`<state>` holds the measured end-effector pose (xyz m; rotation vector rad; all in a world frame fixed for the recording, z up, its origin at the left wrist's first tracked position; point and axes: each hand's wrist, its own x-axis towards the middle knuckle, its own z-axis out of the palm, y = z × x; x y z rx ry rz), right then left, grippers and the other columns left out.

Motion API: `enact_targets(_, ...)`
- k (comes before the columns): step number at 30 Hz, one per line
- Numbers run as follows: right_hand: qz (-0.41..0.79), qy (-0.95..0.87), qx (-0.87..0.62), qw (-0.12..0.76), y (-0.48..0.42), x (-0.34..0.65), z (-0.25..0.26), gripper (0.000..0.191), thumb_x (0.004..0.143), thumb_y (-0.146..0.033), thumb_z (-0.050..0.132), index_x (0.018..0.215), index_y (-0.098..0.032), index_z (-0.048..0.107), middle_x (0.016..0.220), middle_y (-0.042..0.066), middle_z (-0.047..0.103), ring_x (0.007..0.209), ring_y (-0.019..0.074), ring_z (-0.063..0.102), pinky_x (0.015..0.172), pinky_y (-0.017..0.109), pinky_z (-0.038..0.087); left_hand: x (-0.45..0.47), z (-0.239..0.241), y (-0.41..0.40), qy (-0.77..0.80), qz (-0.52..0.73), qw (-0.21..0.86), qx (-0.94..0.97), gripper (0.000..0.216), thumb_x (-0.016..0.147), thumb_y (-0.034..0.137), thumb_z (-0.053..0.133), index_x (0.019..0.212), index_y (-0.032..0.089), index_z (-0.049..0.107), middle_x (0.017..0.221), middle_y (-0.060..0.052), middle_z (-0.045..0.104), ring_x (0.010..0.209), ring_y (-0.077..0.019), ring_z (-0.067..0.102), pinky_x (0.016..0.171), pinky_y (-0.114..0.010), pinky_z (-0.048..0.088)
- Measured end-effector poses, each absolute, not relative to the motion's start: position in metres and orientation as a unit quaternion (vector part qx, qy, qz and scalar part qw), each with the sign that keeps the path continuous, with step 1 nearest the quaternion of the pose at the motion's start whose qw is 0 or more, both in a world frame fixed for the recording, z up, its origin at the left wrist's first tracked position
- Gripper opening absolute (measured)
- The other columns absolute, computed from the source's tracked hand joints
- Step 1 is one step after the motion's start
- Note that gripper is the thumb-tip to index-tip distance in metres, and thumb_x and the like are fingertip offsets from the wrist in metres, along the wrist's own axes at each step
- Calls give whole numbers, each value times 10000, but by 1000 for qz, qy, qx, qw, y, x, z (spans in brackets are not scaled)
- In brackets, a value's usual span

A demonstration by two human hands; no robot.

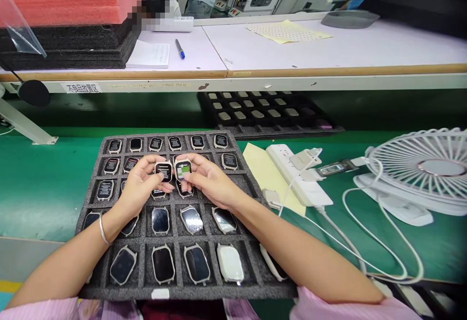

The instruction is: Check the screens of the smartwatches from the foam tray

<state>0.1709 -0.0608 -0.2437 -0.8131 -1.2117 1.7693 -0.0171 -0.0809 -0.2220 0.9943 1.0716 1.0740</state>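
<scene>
My left hand [140, 184] is closed on a smartwatch [163, 171] without a strap, its lit screen showing lines of white text. In my right hand [204, 176] is a second smartwatch [183, 169], with green and white on its display. The two watches are held side by side above a grey foam tray [171, 247]. Many strapless watches lie in the tray's compartments; those in the far rows have text on their screens, while the near ones are dark. One watch [229, 262] in the front row shows a white face. My hands and forearms hide some compartments.
To the right are a white power strip [299, 174] with chargers, loose white cables [392, 242], yellow paper [251, 164] and a white fan [426, 169]. Another watch tray [262, 108] lies under the shelf [328, 74]. Foam stacks [65, 43] and a pen [180, 49] rest above; people are beyond.
</scene>
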Motion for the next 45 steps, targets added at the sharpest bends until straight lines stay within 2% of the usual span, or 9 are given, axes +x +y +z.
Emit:
enact_targets(6,699,-496,-320,404,-61,171,-243,355,805,-129,630,1143,-209,556,837,-21,626,617,96,616,602,262,463,-18,-222,-81,464,466,620,428,334,718,212,680,1019,177,542,902,18,670,580,-146,734,604,-266,619)
enact_targets(11,690,-503,-319,411,-62,172,-244,439,735,-78,650,1135,-226,548,948,-18,604,648,83,611,646,269,486,-17,-223,-82,456,469,619,433,395,683,162,678,1055,185,548,953,12,672,621,-148,743,636,-273,624)
enact_targets(14,684,-501,-324,420,-62,170,-244,442,718,-76,680,1111,-235,553,944,-28,588,641,75,582,647,264,490,-16,-224,-82,453,471,618,437,415,673,150,705,1058,190,555,984,10,671,630,-145,743,647,-275,627)
enact_targets(16,685,-491,-335,422,-62,169,-243,384,749,-129,706,1091,-232,565,907,-31,592,610,69,551,609,252,471,-16,-225,-82,453,468,622,435,362,715,194,713,1045,187,566,957,9,676,621,-146,741,642,-279,627)
enact_targets(19,704,-450,-353,420,-61,168,-242,246,838,-313,693,1039,-217,588,840,-19,610,567,75,515,541,241,424,-18,-225,-83,449,461,636,425,273,818,309,672,1044,185,580,894,1,688,616,-163,743,636,-302,631)
enact_targets(22,716,-423,-360,422,-61,168,-241,268,851,-408,684,1010,-208,605,792,-18,608,559,84,511,520,240,407,-18,-225,-84,443,456,645,424,247,850,318,639,1053,188,588,903,-11,702,636,-177,750,656,-327,638)
enact_targets(29,695,-464,-358,416,-62,170,-242,331,769,-270,759,1048,-213,591,745,-58,577,530,66,509,526,232,384,-18,-222,-84,452,457,642,419,274,755,203,643,1023,186,585,838,18,683,602,-175,745,630,-306,631)
enact_targets(37,681,-478,-363,419,-62,169,-241,335,783,-321,760,1043,-207,582,742,-61,572,521,64,501,507,233,389,-16,-220,-84,455,455,641,420,285,731,195,650,1008,187,583,826,28,679,600,-175,746,622,-291,631)
enact_targets(45,688,-474,-348,425,-64,169,-237,327,717,-148,697,1018,-217,591,794,-49,597,556,75,517,542,249,438,-16,-220,-84,455,457,638,421,264,761,193,644,1019,185,589,822,19,670,592,-166,738,619,-298,630)
